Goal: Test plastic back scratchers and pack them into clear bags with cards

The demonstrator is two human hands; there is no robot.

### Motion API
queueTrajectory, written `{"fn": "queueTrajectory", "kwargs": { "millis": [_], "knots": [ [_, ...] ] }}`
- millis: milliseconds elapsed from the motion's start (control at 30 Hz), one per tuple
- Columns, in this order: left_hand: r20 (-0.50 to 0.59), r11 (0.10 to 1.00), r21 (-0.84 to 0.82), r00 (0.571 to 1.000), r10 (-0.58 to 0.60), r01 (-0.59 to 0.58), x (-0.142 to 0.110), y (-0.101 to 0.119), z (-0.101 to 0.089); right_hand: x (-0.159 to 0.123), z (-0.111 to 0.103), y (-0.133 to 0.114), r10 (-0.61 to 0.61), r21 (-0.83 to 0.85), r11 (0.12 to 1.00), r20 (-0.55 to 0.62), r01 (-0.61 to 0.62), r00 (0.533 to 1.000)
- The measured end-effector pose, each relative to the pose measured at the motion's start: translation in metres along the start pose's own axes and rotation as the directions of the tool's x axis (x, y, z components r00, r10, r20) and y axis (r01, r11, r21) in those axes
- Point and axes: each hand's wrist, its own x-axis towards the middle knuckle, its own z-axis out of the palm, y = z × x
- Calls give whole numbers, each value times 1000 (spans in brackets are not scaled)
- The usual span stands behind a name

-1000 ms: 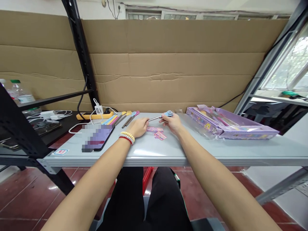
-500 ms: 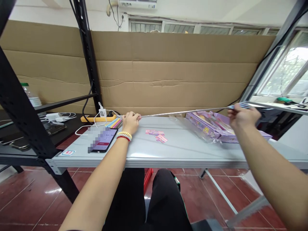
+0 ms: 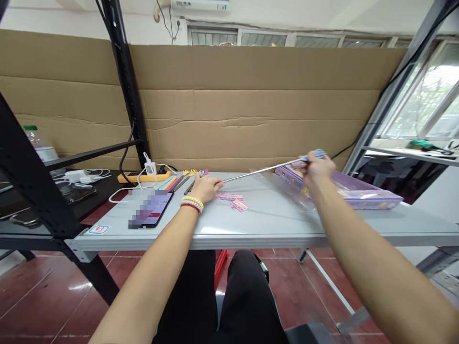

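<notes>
Rod (image 3: 256,172) runs roughly parallel to the front edge of the worktop (image 3: 265,220), rising from our left hand (image 3: 205,188) to our right hand (image 3: 319,169), both grasping it.

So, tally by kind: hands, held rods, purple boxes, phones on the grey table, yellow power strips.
Left hand and right hand: 2
Held rod: 1
Purple box: 1
Phone on table: 1
Yellow power strip: 1
Total: 6
</notes>
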Motion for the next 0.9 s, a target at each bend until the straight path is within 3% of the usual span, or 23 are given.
{"fn": "queueTrajectory", "kwargs": {
  "millis": [67,167,233,333,433,500,633,700,800,900],
  "knots": [
    [-3,998,30,999,50,-50,-1,6,2,-19,44,16,10,-2,1000,7,-10,1000],
    [-83,999,44,996,31,-28,-3,12,1,-51,95,29,-24,-6,1000,149,25,989],
    [-149,1000,29,989,-2,6,-2,17,0,-70,117,33,-51,-25,998,259,59,965],
    [-225,999,14,974,-42,46,0,23,-2,-93,133,39,-46,-64,995,392,78,919],
    [-272,997,15,960,-70,77,-1,20,-3,-104,132,52,-10,-65,997,428,42,904],
    [-306,995,3,948,-90,96,-2,14,-4,-108,123,61,72,-103,994,502,-23,862],
    [-257,1000,-16,966,15,-20,-2,11,1,-109,100,78,282,-257,957,702,-137,654],
    [-203,993,-36,973,105,-115,-1,15,4,-108,92,83,330,-284,943,728,-173,601],
    [-181,978,-109,971,157,-179,-2,19,7,-105,87,87,367,-277,930,734,-242,571],
    [-194,976,-176,977,92,-127,-5,19,8,-99,86,90,374,-237,925,697,-296,611]
  ]
}}
